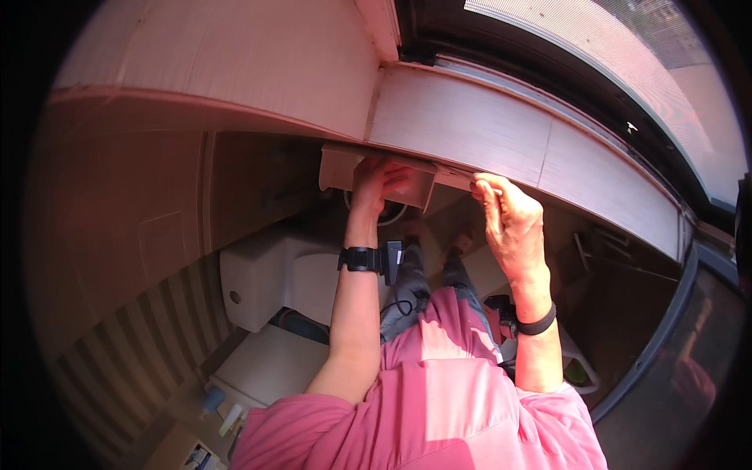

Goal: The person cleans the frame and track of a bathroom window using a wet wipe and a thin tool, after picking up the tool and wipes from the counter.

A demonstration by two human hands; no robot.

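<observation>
Under the tiled ledge (462, 121), a white open box-like holder (337, 168) sits against the wall. My left hand (380, 180) reaches into it, its fingers stretched out and partly in shadow; I see nothing held in them. To the right, at the underside of the ledge, my right hand (513, 219) is closed in a pinch, thumb against forefinger. A small pale tip shows at those fingers, too little of it to name. Black bands circle both wrists; the left one carries a small black device (392, 262) with a cable.
A window (611, 55) with a mesh screen and dark frame runs above the ledge. Below left stand a white toilet (258, 274) and a pale lidded box (270, 364). Small bottles (213, 399) stand at the lower left. A dark-framed glass panel (674, 376) is at the right.
</observation>
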